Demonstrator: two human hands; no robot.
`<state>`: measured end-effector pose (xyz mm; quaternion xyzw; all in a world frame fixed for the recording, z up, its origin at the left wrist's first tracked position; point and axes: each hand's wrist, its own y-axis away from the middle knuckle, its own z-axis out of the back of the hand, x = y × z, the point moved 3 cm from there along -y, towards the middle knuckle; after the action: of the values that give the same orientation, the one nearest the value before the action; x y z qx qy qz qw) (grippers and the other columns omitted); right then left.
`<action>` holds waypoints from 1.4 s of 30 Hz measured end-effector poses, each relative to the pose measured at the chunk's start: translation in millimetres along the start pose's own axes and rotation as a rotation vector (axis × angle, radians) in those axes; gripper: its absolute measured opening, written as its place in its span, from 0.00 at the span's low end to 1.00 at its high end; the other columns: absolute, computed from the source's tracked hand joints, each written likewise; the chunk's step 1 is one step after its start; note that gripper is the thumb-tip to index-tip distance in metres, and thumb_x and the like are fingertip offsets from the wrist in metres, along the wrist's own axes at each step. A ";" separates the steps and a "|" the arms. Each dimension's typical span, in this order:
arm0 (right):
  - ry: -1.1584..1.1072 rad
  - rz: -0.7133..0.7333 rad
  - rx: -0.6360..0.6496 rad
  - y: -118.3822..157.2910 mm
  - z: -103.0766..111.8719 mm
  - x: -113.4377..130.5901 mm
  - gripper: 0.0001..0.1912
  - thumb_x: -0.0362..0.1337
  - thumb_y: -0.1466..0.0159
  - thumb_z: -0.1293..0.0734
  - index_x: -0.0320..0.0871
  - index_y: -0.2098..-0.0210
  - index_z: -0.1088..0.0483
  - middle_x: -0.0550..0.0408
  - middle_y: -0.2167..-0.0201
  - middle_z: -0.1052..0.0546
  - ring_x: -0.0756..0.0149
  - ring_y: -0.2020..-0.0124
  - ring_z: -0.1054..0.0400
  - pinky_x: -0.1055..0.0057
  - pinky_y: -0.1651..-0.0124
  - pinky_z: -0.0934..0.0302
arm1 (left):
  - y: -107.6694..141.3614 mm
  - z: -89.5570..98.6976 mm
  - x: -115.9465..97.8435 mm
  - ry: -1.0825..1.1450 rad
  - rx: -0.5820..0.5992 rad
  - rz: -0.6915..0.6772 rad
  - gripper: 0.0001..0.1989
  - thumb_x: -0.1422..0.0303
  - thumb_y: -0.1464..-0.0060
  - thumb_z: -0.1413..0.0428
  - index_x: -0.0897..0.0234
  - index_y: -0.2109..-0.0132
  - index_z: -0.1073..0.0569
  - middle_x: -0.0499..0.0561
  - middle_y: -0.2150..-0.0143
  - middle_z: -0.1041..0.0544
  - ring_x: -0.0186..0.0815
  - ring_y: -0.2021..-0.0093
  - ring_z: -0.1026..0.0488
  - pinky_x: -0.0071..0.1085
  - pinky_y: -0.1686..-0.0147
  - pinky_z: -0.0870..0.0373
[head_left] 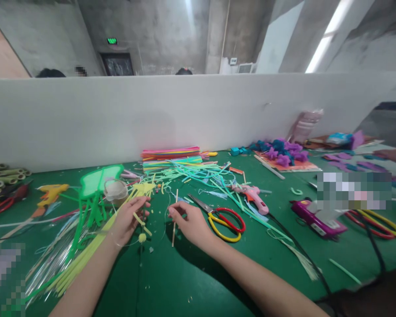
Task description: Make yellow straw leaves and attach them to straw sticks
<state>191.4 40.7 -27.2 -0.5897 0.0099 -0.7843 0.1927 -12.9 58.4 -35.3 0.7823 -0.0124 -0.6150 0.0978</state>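
Observation:
My left hand [129, 219] is curled around a small yellow piece made of short strips [142, 224], with a yellow ball [142, 237] hanging below it. A loop of clear thread [118, 243] runs by the left wrist. My right hand [189, 222] is pinched, thumb against index finger, where a fine clear thread seems to pass; its end is hard to see. A thin wooden stick [173, 237] shows just beside and under the right fingertips. Scissors [225, 223] with red and yellow handles lie right of this hand. Yellow strips [86, 259] extend beneath the left forearm.
A pink glue gun [255, 200] with a black cable lies to the right, a yellow glue gun [51, 193] to the left. Coloured strips [171, 154] are stacked against the white partition [201, 114]. A purple device [317, 220] and another person's hand [394, 155] are at right.

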 end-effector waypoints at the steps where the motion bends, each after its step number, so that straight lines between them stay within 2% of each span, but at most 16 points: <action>1: 0.019 -0.008 -0.054 -1.3 1.1 -3.3 0.15 0.46 0.35 0.40 0.43 0.58 0.30 0.52 0.63 0.24 0.65 0.64 0.30 0.70 0.64 0.37 | 2.4 -5.9 2.5 -0.007 0.022 0.014 0.10 0.69 0.49 0.38 0.68 0.59 0.23 0.47 0.70 0.26 0.24 0.78 0.27 0.17 0.80 0.30; 6: -0.029 -0.158 -0.385 -5.4 9.3 -20.8 0.30 0.48 0.41 0.34 0.40 0.44 0.41 0.40 0.44 0.36 0.57 0.49 0.35 0.62 0.52 0.37 | 19.2 -42.1 19.4 -0.038 0.189 0.077 0.14 0.62 0.48 0.38 0.66 0.57 0.24 0.49 0.68 0.24 0.27 0.77 0.26 0.19 0.80 0.32; 8: -0.186 -0.232 -0.366 -9.1 12.6 -24.5 0.32 0.49 0.42 0.35 0.40 0.43 0.44 0.41 0.47 0.33 0.61 0.56 0.31 0.65 0.59 0.34 | 23.0 -50.0 25.4 -0.108 0.266 0.087 0.16 0.59 0.48 0.39 0.66 0.57 0.24 0.53 0.66 0.22 0.30 0.76 0.25 0.21 0.81 0.32; 9: -0.262 -0.263 -0.319 -11.5 14.2 -25.0 0.31 0.50 0.41 0.36 0.40 0.44 0.43 0.44 0.51 0.30 0.65 0.64 0.30 0.69 0.66 0.34 | 23.5 -51.0 26.0 -0.240 0.305 0.037 0.17 0.56 0.46 0.42 0.66 0.57 0.25 0.54 0.65 0.22 0.31 0.75 0.24 0.22 0.80 0.32; 11: -0.343 -0.300 -0.220 -15.9 18.4 -24.3 0.24 0.49 0.41 0.37 0.40 0.51 0.37 0.52 0.64 0.27 0.72 0.78 0.36 0.75 0.78 0.43 | 21.7 -46.8 22.5 -0.617 0.329 -0.148 0.20 0.52 0.42 0.50 0.64 0.59 0.24 0.53 0.66 0.21 0.33 0.75 0.24 0.26 0.78 0.31; 12: -0.346 -0.305 -0.193 -17.7 21.1 -23.8 0.21 0.49 0.41 0.38 0.39 0.55 0.34 0.55 0.69 0.28 0.75 0.81 0.41 0.76 0.81 0.48 | 20.0 -42.3 18.1 -0.871 0.296 -0.296 0.21 0.52 0.40 0.53 0.63 0.61 0.23 0.51 0.69 0.21 0.34 0.76 0.25 0.27 0.78 0.32; 13: -0.335 -0.302 -0.181 -19.3 23.7 -23.7 0.19 0.48 0.40 0.38 0.38 0.59 0.32 0.56 0.72 0.29 0.76 0.83 0.44 0.77 0.82 0.51 | 17.4 -35.5 13.9 -0.978 0.238 -0.365 0.21 0.52 0.41 0.52 0.63 0.67 0.23 0.50 0.73 0.22 0.35 0.77 0.27 0.29 0.76 0.32; 15: -0.306 -0.285 -0.181 -21.8 27.6 -24.8 0.17 0.46 0.40 0.39 0.38 0.63 0.30 0.57 0.74 0.30 0.77 0.84 0.47 0.77 0.82 0.53 | 11.2 -20.9 5.9 -1.082 0.124 -0.453 0.19 0.53 0.43 0.49 0.62 0.71 0.24 0.51 0.73 0.23 0.40 0.69 0.26 0.33 0.68 0.32; 19: -0.197 -0.244 -0.217 -24.1 28.6 -30.6 0.13 0.44 0.39 0.41 0.40 0.66 0.31 0.58 0.76 0.30 0.74 0.81 0.44 0.75 0.79 0.50 | -0.6 -1.7 -1.5 -1.223 -0.104 -0.585 0.14 0.59 0.43 0.48 0.63 0.60 0.24 0.57 0.61 0.23 0.47 0.58 0.28 0.40 0.58 0.34; 22: -0.077 -0.217 -0.216 -23.7 26.7 -32.2 0.12 0.41 0.38 0.42 0.42 0.69 0.32 0.58 0.76 0.29 0.71 0.79 0.40 0.73 0.75 0.46 | -8.6 -1.4 3.1 -1.283 -0.150 -0.648 0.14 0.62 0.44 0.47 0.62 0.53 0.24 0.58 0.59 0.23 0.49 0.56 0.28 0.41 0.57 0.34; 25: 0.049 -0.185 -0.192 -22.4 25.0 -30.1 0.10 0.38 0.37 0.42 0.43 0.70 0.32 0.57 0.74 0.27 0.68 0.73 0.36 0.71 0.68 0.44 | -15.3 -3.5 7.1 -1.309 -0.140 -0.695 0.11 0.65 0.43 0.48 0.62 0.59 0.22 0.57 0.61 0.21 0.48 0.57 0.26 0.40 0.57 0.33; 28: 0.152 -0.162 -0.166 -20.7 23.5 -28.3 0.10 0.37 0.36 0.42 0.43 0.70 0.32 0.56 0.74 0.26 0.66 0.71 0.34 0.70 0.65 0.44 | -17.6 -0.1 3.3 -1.293 -0.178 -0.739 0.11 0.66 0.43 0.48 0.63 0.64 0.22 0.57 0.63 0.20 0.47 0.58 0.26 0.39 0.56 0.33; 31: 0.240 -0.141 -0.145 -18.5 22.1 -28.8 0.10 0.37 0.36 0.41 0.43 0.70 0.31 0.55 0.74 0.26 0.63 0.71 0.34 0.68 0.64 0.43 | -13.0 6.7 -6.8 -1.239 -0.277 -0.780 0.12 0.63 0.44 0.48 0.63 0.65 0.22 0.56 0.63 0.20 0.46 0.59 0.25 0.38 0.57 0.33; 35: 0.361 -0.046 -0.209 -15.5 23.0 -27.4 0.08 0.37 0.38 0.38 0.42 0.65 0.28 0.47 0.63 0.26 0.55 0.56 0.36 0.60 0.52 0.43 | -1.4 12.4 -20.4 -1.107 -0.414 -0.778 0.15 0.57 0.44 0.47 0.63 0.67 0.23 0.52 0.69 0.20 0.38 0.71 0.25 0.32 0.67 0.32; 38: 0.326 0.063 -0.253 -14.2 22.5 -21.1 0.11 0.37 0.38 0.39 0.42 0.58 0.28 0.47 0.58 0.27 0.57 0.55 0.34 0.59 0.52 0.40 | 3.4 16.2 -26.9 -0.723 -0.476 -0.703 0.19 0.54 0.45 0.46 0.64 0.72 0.24 0.49 0.75 0.23 0.35 0.75 0.27 0.29 0.71 0.32; 42: -0.109 -0.089 -0.065 -12.5 12.8 -12.2 0.10 0.39 0.37 0.38 0.42 0.62 0.29 0.52 0.68 0.25 0.66 0.71 0.30 0.69 0.69 0.34 | 2.5 17.5 -27.9 -0.077 -0.424 -0.572 0.21 0.52 0.46 0.46 0.64 0.77 0.29 0.46 0.80 0.28 0.31 0.76 0.31 0.28 0.70 0.30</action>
<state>202.4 58.8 -31.5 -0.6374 -0.0015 -0.7579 0.1387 -36.3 57.4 -12.0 0.6926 0.3312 -0.6356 0.0811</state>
